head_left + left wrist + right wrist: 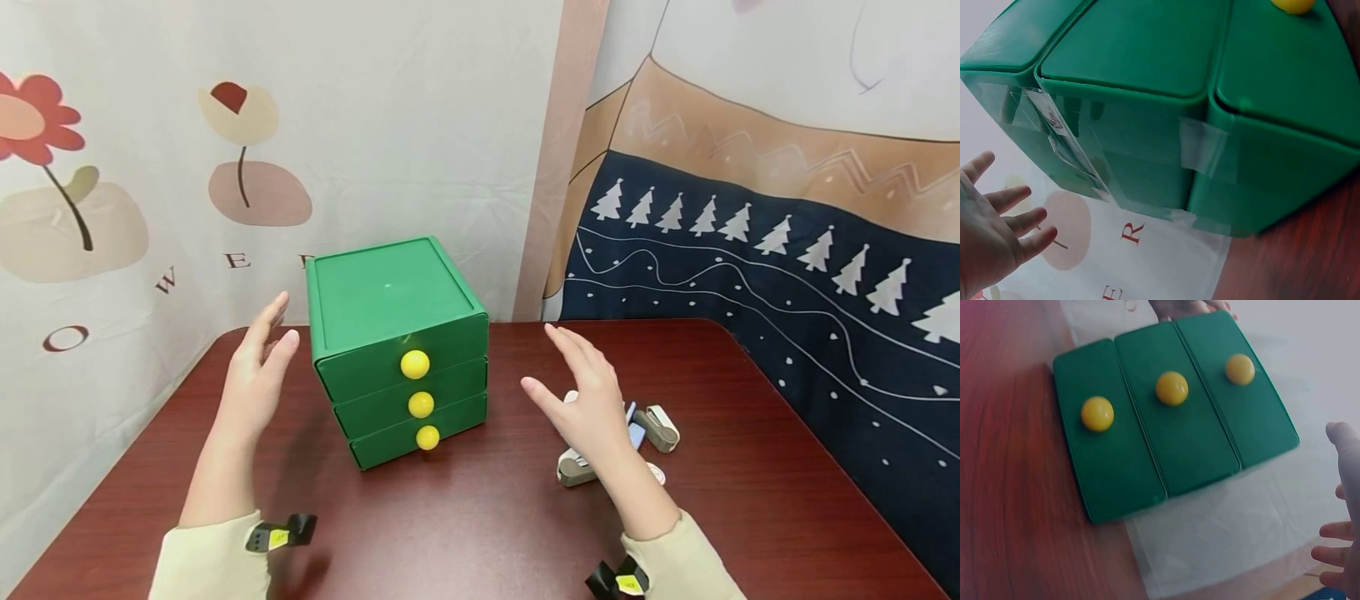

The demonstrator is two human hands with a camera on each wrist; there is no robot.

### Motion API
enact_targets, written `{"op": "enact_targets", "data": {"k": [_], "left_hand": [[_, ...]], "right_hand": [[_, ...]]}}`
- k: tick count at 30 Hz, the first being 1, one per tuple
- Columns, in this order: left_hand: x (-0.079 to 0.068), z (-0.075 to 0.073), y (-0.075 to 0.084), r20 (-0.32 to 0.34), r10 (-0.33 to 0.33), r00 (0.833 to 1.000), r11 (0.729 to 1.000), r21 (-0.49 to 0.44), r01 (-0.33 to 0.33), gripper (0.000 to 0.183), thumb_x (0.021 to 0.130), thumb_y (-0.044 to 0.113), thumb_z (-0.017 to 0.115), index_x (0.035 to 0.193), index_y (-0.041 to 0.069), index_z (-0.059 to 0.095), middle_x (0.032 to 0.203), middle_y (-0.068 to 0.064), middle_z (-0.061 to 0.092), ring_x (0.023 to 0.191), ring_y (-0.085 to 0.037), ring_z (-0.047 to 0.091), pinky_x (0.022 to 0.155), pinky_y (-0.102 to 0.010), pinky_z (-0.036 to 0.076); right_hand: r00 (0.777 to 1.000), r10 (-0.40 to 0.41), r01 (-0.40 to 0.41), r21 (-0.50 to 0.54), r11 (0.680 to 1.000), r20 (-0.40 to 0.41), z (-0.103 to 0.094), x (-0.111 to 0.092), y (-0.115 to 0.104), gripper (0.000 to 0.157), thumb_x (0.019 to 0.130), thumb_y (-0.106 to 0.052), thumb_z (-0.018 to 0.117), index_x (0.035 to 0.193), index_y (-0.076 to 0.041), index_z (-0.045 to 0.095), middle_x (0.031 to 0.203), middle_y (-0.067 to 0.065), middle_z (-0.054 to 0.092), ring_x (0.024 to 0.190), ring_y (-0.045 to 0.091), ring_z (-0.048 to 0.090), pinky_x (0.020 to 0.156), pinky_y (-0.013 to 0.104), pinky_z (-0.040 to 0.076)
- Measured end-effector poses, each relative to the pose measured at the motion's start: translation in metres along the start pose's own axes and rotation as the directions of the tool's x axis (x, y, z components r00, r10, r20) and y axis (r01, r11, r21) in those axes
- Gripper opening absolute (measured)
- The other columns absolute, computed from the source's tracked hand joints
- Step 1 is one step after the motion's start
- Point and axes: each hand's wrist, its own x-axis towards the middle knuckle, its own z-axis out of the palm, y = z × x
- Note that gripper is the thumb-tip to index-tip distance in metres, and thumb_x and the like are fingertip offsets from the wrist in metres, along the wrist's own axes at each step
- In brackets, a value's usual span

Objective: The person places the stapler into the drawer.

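"Printed cloth (450, 125) backs the table (465, 533) on two sides. Where's the chest (375, 371)?"

"On the table, left of its middle, near the cloth. It stands upright, turned a little, its three knobs (415, 364) on the side towards the person, presumably so that they're in easy reach."

"And the tape (1204, 140) on its side?"

"It spans the seams, so I'd guess it binds the stacked units together."

"What do the hands hold?"

"Nothing. The left hand (255, 379) is raised just beside the chest, apart from it, its fingers spread and the thumb away from them. The right hand (588, 400) hangs well to the other side, fingers loosely extended, thumb apart too. With the chest between them, both seem held clear of it."

"Those small things (660, 429) by the right hand?"

"Grouped off to the chest's right, perhaps to leave its front free. The hand and forearm hide some, so I can't tell how many."
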Motion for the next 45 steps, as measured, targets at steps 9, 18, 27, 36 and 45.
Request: {"op": "enact_targets", "data": {"k": [9,18,27,36,45], "left_hand": [[0.003,0.002,-0.005,0.024,0.031,0.999,0.994,-0.108,-0.028,0.052,0.102,0.02,0.044,0.152,0.016,0.029,0.151,-0.014,0.032,0.136,-0.018,0.032,0.101,-0.018,0.027],[0.003,0.009,-0.011,0.045,0.086,0.995,0.972,-0.225,-0.073,0.051,0.1,0.01,0.046,0.149,0.007,0.032,0.146,-0.01,0.039,0.126,-0.012,0.041,0.096,-0.014,0.032],[0.005,0.007,-0.013,0.066,0.061,0.996,0.984,-0.171,-0.049,0.049,0.101,0.013,0.046,0.149,0.014,0.037,0.14,0.001,0.043,0.12,-0.009,0.043,0.091,-0.021,0.034],[0.006,0.005,-0.015,0.081,0.039,0.996,0.985,-0.171,-0.025,0.049,0.1,0.013,0.048,0.148,0.015,0.038,0.138,0.005,0.043,0.118,-0.009,0.044,0.089,-0.019,0.035],[0.007,0.005,-0.016,0.084,0.033,0.996,0.973,-0.232,-0.012,0.048,0.099,0.011,0.049,0.146,0.016,0.042,0.137,0.004,0.044,0.119,-0.012,0.044,0.088,-0.016,0.036]], "right_hand": [[1.0,-0.026,0.025,0.084,0.996,0.007,0.021,-0.003,-0.02,0.06,0.085,-0.034,0.073,0.14,-0.024,0.051,0.137,-0.005,0.05,0.125,0.014,0.043,0.098,0.047,0.037],[0.999,-0.048,0.049,0.158,0.986,-0.013,0.038,-0.003,-0.038,0.057,0.085,-0.033,0.073,0.137,-0.021,0.054,0.13,-0.005,0.055,0.113,0.016,0.052,0.091,0.04,0.044],[0.997,-0.075,0.075,0.227,0.971,-0.01,0.057,-0.002,-0.049,0.054,0.084,-0.03,0.075,0.132,-0.013,0.057,0.12,0.003,0.061,0.103,0.014,0.056,0.085,0.035,0.046],[0.997,-0.072,0.076,0.301,0.951,-0.026,0.074,0.001,-0.052,0.046,0.084,-0.024,0.076,0.125,-0.012,0.061,0.113,0.004,0.063,0.096,0.019,0.059,0.079,0.04,0.049],[0.997,-0.073,0.076,0.35,0.934,-0.02,0.091,0.008,-0.059,0.041,0.082,-0.02,0.078,0.118,-0.008,0.062,0.101,0.006,0.064,0.083,0.017,0.06,0.074,0.03,0.05]]}}
